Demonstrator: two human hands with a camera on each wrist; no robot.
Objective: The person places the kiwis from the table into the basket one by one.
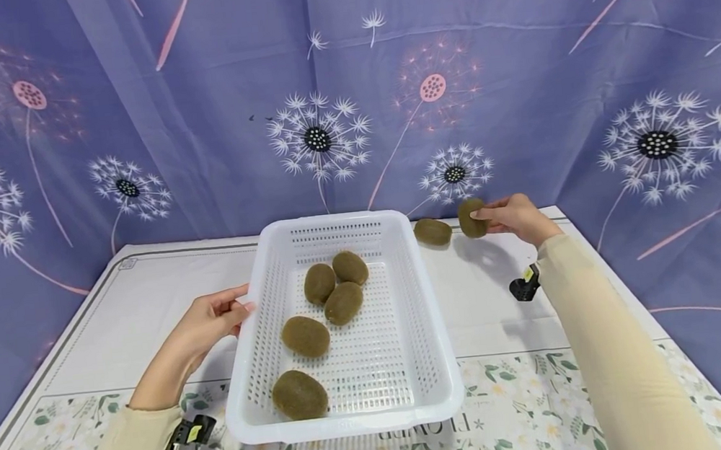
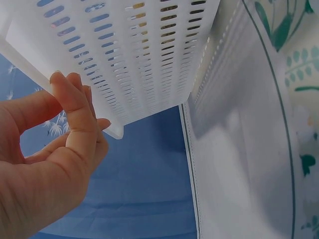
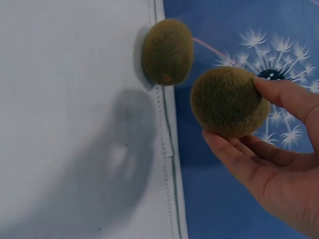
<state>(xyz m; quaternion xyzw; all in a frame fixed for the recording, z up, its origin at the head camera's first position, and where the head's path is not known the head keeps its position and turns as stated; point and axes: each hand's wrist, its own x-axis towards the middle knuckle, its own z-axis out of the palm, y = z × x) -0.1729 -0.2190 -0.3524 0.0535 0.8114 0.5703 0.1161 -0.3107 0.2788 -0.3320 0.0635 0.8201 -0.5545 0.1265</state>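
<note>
A white plastic basket (image 1: 442, 362) with slotted walls stands in the middle, with several brown kiwifruit (image 1: 306, 337) in it. My left hand (image 1: 210, 323) grips the basket's left rim with thumb and fingers, seen from below in the left wrist view. At the back right, my right hand (image 1: 516, 217) holds one kiwifruit (image 3: 229, 102) between thumb and fingertips, raised over the table's far edge. Just left of it, another kiwifruit (image 1: 433, 233) lies on the table close to that edge, right of the basket's far corner.
A white cloth with a floral front part covers the table (image 1: 501, 327). Purple curtains (image 1: 227, 122) with dandelion prints hang close behind and at both sides. A black camera mount (image 1: 191, 433) sits on the left wrist, another (image 1: 525, 284) on the right.
</note>
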